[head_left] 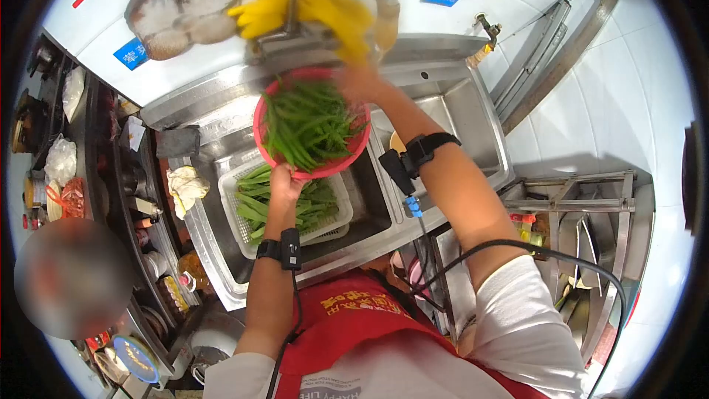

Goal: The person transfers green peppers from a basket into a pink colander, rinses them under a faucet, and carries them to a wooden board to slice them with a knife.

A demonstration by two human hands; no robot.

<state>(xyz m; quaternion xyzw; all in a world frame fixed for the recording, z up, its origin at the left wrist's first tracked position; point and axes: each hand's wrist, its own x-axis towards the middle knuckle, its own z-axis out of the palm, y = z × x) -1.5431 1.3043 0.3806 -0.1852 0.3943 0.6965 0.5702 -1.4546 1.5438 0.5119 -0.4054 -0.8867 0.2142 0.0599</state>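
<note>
A red-pink basin (260,127) full of long green vegetables (306,122) is held over the left sink. My left hand (286,183) grips its near rim, fingers closed on it. At the basin's far right side is my right hand (360,83), blurred by motion, so its fingers cannot be made out. Below the basin, a white perforated basket (230,210) holds cut green stalks (310,207) in the left sink.
A curved metal faucet (295,0) rises behind the basin, near yellow gloves (325,11). The right sink (461,114) holds a partly hidden round item. A cloth (186,191) lies on the left edge. A metal rack (569,196) stands at right.
</note>
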